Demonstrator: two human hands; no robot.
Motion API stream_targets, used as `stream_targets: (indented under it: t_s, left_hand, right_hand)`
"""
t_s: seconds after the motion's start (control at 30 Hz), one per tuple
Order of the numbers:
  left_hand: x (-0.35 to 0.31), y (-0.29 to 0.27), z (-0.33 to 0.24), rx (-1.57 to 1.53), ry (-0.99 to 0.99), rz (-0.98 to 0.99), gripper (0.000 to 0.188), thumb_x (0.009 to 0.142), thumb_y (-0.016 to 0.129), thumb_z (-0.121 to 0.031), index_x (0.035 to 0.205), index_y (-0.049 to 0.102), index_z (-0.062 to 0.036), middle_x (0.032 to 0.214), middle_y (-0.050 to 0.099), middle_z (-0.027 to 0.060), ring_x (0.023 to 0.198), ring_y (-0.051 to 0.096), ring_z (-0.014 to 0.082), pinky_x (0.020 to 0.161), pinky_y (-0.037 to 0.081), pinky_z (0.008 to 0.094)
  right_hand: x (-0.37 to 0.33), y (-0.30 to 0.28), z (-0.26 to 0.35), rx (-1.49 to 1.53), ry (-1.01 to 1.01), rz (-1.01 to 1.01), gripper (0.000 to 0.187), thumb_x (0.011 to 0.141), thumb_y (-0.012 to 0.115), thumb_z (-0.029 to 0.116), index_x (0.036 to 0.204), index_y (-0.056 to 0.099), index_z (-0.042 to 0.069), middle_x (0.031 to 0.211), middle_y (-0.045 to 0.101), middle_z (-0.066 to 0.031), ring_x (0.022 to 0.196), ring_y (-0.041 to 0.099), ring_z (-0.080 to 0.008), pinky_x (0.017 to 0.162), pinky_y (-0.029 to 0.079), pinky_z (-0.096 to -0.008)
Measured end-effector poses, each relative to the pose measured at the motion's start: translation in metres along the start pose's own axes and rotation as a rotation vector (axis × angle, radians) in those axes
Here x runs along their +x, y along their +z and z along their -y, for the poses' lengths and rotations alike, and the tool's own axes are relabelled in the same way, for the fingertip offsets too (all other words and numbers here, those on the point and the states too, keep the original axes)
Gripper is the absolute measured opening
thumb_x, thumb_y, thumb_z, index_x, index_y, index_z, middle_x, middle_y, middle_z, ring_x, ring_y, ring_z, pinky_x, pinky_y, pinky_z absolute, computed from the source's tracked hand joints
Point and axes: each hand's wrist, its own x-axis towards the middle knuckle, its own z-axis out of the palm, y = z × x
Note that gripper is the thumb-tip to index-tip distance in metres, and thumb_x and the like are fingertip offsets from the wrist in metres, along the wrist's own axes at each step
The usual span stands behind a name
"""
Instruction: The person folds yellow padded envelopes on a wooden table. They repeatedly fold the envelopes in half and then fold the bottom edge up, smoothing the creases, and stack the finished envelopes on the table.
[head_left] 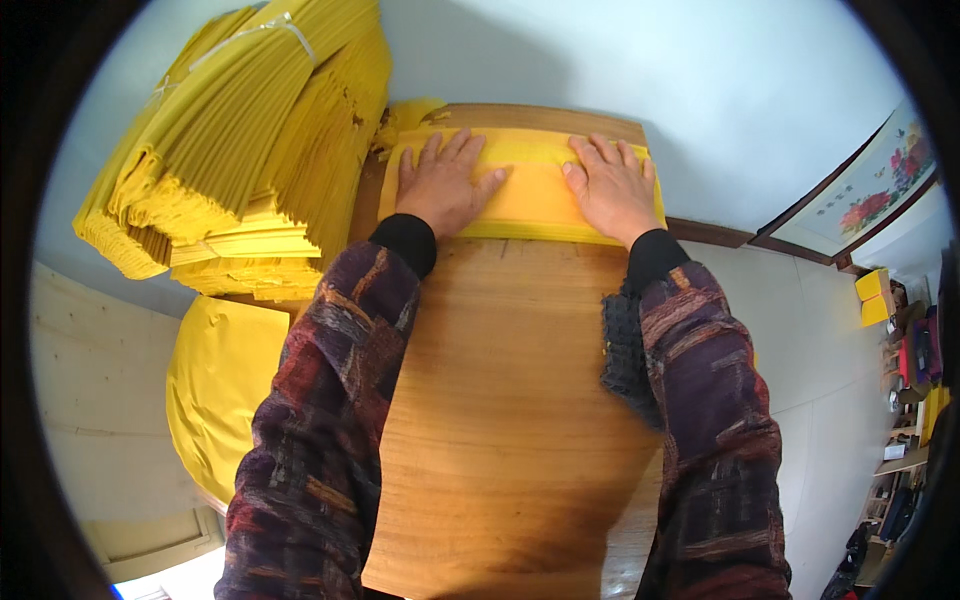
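A stack of folded yellow sheets, paper or cloth I cannot tell, lies across the far end of a wooden table. Flat on its left part rests my left hand, fingers spread and pointing away from me. My right hand lies palm down on the right part, its fingers slightly apart. Neither hand grips anything. Between the two hands the smooth yellow top of the stack shows. Beside my right forearm, a dark grey knitted cloth sits at the table's right edge.
Tall tied bundles of yellow folded sheets rise at the left. Below them a yellow sheet hangs or lies loosely. A framed flower picture leans by the right wall. Shelves with mixed items line the far right.
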Motion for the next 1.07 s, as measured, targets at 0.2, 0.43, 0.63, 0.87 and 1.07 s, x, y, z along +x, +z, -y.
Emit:
stream_targets:
  t_s: [0.2,0.43,0.63,0.87,1.07]
  left_hand:
    - [-0.005,-0.001,0.015,-0.033,-0.093,0.025,0.077,0.087,0.036,-0.066,0.143,0.033,-0.0128,0.151,0.026,0.0072,0.140,0.015,0.0341,0.111,0.009,0.0567]
    - [-0.007,-0.003,0.024,-0.089,-0.158,0.003,0.084,0.083,0.041,-0.069,0.143,0.031,-0.0112,0.150,0.027,0.0063,0.140,0.015,0.0325,0.109,0.014,0.0590]
    - [-0.012,-0.008,0.017,-0.022,-0.168,-0.009,0.082,0.085,0.043,-0.065,0.143,0.030,-0.0098,0.151,0.025,0.0100,0.140,0.017,0.0320,0.110,0.012,0.0558]
    - [-0.069,-0.046,-0.017,-0.135,0.014,-0.234,0.062,0.090,0.050,-0.044,0.139,0.036,-0.0086,0.148,0.027,0.0161,0.136,0.026,0.0333,0.109,0.021,0.0521]
    - [-0.247,-0.104,-0.032,-0.595,0.399,0.038,0.051,0.085,0.063,-0.031,0.129,0.051,-0.0088,0.132,0.050,0.0162,0.125,0.042,0.0346,0.107,0.028,0.0447]
  right_hand:
    - [0.000,-0.003,-0.002,0.000,-0.004,0.046,0.057,0.092,0.036,0.053,0.138,0.043,0.019,0.145,0.037,-0.0094,0.135,0.028,-0.0364,0.110,0.016,-0.0534]
    - [-0.002,-0.007,-0.023,-0.012,0.062,0.072,0.074,0.089,0.039,0.062,0.137,0.042,0.006,0.144,0.033,-0.0186,0.134,0.027,-0.0383,0.111,0.021,-0.0444]
    - [-0.006,-0.013,-0.029,-0.059,0.099,0.110,0.080,0.088,0.040,0.063,0.139,0.033,0.002,0.145,0.026,-0.0223,0.134,0.024,-0.0391,0.107,0.024,-0.0492]
    - [-0.050,-0.089,-0.013,0.033,0.148,-0.124,0.063,0.090,0.053,0.039,0.136,0.036,0.000,0.145,0.028,-0.0215,0.135,0.023,-0.0398,0.109,0.022,-0.0490]
    - [-0.190,-0.179,0.073,0.704,-0.156,0.174,0.031,0.085,0.062,0.025,0.105,0.060,0.001,0.113,0.062,-0.0181,0.110,0.057,-0.0310,0.095,0.043,-0.0429]
